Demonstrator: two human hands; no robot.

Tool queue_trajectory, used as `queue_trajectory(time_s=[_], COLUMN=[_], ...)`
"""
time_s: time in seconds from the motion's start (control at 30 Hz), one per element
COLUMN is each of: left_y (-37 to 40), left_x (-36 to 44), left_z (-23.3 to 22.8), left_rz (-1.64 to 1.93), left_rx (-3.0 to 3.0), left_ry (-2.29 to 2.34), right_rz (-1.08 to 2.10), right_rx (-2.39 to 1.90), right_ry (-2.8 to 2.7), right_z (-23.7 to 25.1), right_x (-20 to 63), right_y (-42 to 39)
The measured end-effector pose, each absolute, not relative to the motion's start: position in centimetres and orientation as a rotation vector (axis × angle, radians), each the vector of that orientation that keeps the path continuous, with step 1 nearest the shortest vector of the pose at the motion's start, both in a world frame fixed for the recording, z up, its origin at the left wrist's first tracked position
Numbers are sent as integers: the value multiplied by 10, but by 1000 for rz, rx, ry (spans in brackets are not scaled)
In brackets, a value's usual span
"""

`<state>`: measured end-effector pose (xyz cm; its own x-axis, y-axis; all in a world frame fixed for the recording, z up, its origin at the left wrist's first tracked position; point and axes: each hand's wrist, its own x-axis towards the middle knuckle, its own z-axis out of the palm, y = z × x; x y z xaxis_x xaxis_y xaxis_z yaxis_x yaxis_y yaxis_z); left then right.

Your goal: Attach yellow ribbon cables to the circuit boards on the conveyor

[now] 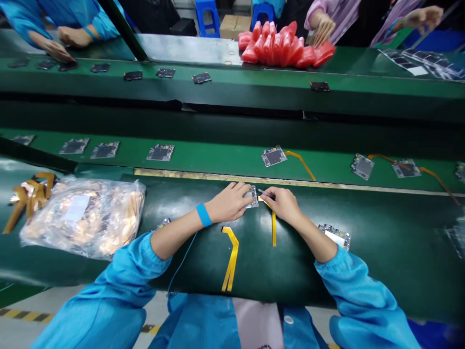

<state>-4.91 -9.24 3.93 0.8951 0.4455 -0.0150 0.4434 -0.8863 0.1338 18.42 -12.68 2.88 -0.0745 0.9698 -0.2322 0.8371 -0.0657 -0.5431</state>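
My left hand [232,201] is closed over a small circuit board [253,198] on the green work surface, its fingers holding the board's left side. A thin dark tool [267,194] is pinched in my right hand [284,203], its tip at the board's right edge. From that edge a yellow flex cable [274,228] runs under my right fingers and down; whether it is joined to the board I cannot tell. Below my hands lies another flex cable [232,252], bent and forked. A blue wrist strap [204,214] with a cord is on my left wrist.
A clear plastic bag [85,215] of flex cables lies left, beside loose cables [32,194]. Another board [334,236] lies by my right forearm. Ahead, a green conveyor belt [218,156] carries several boards. Co-workers' hands and red bubble-wrap packets [276,46] are across the line.
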Motion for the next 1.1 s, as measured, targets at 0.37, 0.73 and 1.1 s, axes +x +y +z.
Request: queue_trajectory(time_s=[0.37,0.73,1.1], left_y=[-90,-91,-93], left_x=[-50,-48,-40], left_z=[39,38,43], left_rz=[-2,-9,-108], left_rx=[2929,2993,3034], left_ry=[657,636,644], right_rz=[882,896,808], right_rx=[-1991,-1969,-1959], right_ry=[-2091,-2131,-2249], right_z=[36,34,44], right_x=[181,179,182], right_y=[-114,-108,-115])
